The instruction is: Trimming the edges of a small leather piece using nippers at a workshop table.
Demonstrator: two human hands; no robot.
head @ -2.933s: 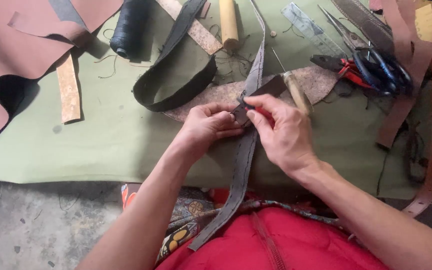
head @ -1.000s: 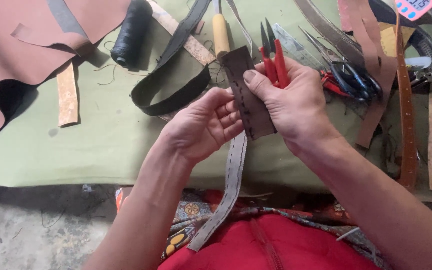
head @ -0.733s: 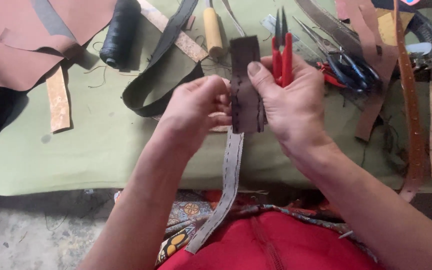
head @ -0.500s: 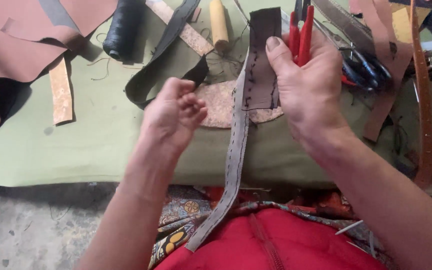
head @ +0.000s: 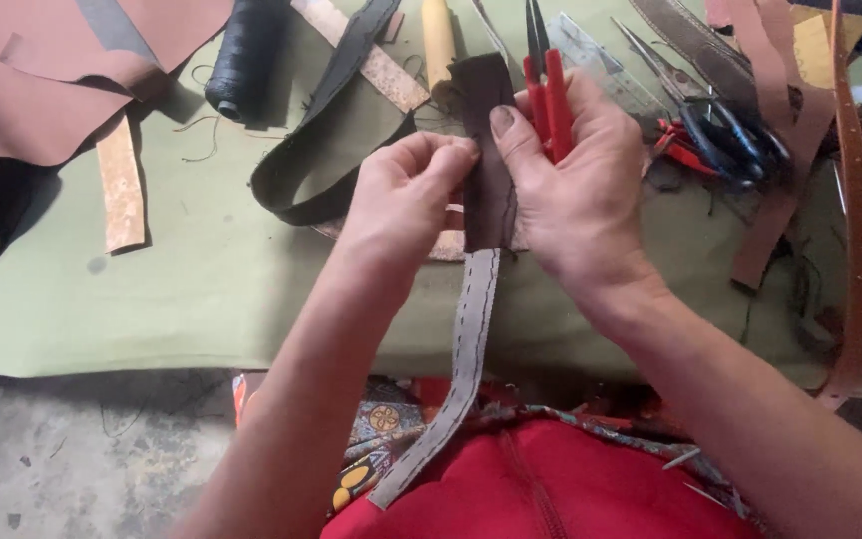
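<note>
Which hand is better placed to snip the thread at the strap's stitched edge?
Right, probably. The right hand already holds the red snips in its palm while pinching the dark leather strap. The left hand holds no tool, only grips the strap's edge.

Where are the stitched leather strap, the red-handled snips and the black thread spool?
stitched leather strap (head: 474, 319): head view, grey hanging length below the hands.
red-handled snips (head: 548, 100): head view, red handles in the right hand (head: 576, 195).
black thread spool (head: 244, 60): head view, wound side.
</note>
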